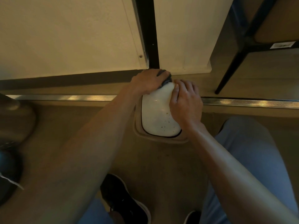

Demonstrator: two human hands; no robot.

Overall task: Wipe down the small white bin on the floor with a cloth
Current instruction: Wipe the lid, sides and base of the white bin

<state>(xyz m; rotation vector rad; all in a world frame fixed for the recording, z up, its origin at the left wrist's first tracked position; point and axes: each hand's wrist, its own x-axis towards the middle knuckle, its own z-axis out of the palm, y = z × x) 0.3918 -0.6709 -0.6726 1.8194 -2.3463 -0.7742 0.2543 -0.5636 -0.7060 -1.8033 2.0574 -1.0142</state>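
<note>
White plastic bin (159, 113) is seen on the tan floor (145, 167), near a metal threshold strip (64, 97) and just in front of the pale wall panels (72, 38). It appears tipped or inverted, its smooth glossy side facing up and a beige flared rim (139, 131) toward the camera; exact orientation cannot be confirmed from this angle.

Dark cloth (165, 78) is bunched under the left hand (148, 81), whose fingers are curled over it and pressed onto the far end of the bin. Right hand (186, 101) is wrapped round the bin's right flank, fingers curved onto the shell, steadying it.

Several small dark specks are visible low on the white surface, not yet wiped.

For a good pass:
- cloth is best flattened, so more fabric is in contact
- strokes are best drawn from the far end toward the rim, overlapped, across the specks
- bin should be kept braced by the right hand, as the slick rounded shell is likely to slide on the floor
- groove at the rim should be traced last, since grime tends to be held there
</note>
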